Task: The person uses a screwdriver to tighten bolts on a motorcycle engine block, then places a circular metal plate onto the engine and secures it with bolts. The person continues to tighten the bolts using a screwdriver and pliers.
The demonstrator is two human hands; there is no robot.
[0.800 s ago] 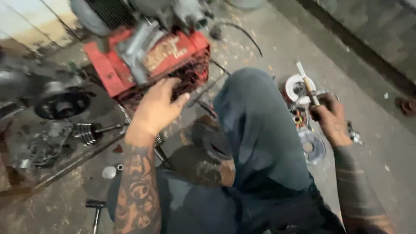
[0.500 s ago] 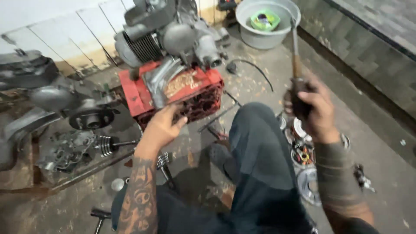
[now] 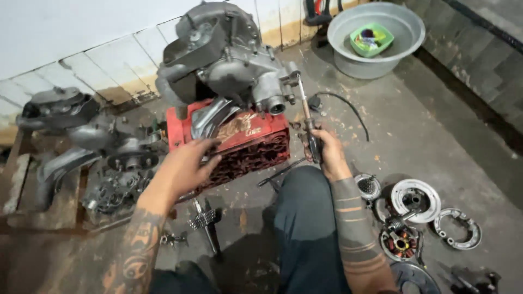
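A grey engine block [image 3: 229, 60] sits on top of a red plastic crate [image 3: 245, 139] on the concrete floor. My left hand [image 3: 182, 169] rests with spread fingers on the crate's near left side. My right hand [image 3: 324, 152] grips the dark handle of a long screwdriver [image 3: 306, 117], whose shaft points up to the engine's right side near a round port. My knee in dark trousers [image 3: 305, 218] is between the two arms.
A metal basin [image 3: 381, 41] with a green tub in it stands at the back right. Round engine parts [image 3: 417, 198] lie on the floor at the right. More engine pieces [image 3: 109, 158] and a geared shaft [image 3: 204, 220] lie at the left. A black cable [image 3: 348, 111] curls behind my right hand.
My right hand has brought the screwdriver from the parts at the right over to the engine's right side. The left hand has stayed on the crate. My view has tilted upward.
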